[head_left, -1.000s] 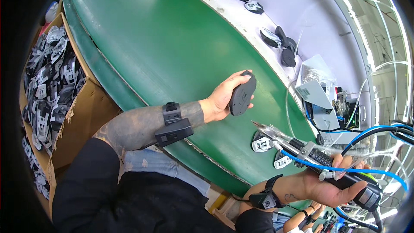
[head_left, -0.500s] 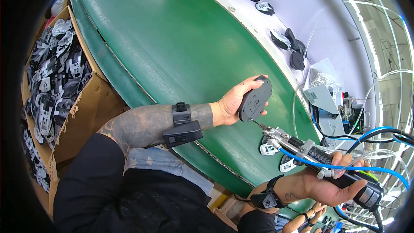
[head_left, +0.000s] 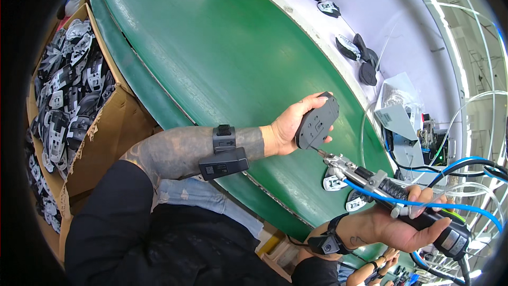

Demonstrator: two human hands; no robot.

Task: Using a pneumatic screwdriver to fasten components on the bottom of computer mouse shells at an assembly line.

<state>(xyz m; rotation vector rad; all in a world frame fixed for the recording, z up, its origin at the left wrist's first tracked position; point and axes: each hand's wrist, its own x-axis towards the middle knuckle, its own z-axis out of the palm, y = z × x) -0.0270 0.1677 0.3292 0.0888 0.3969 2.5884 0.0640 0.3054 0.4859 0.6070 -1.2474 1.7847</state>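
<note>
Over green conveyor belt [head_left: 211,58], dark mouse shell [head_left: 316,123] in left hand [head_left: 288,130] grip, screwdriver [head_left: 381,185] tip touching.

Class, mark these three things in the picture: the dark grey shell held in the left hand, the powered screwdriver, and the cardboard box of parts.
Shell [head_left: 316,123], head view, middle of its flat underside.
Screwdriver [head_left: 389,188], head view, its barrel ahead of the right hand.
Box [head_left: 114,127], head view, bare cardboard side wall.

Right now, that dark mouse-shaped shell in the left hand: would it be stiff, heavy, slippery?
Probably stiff: the dark shell keeps its shape under the screwdriver tip. Likely light, since the left hand holds it up by fingertips alone. Its matte surface suggests little slip.
</note>
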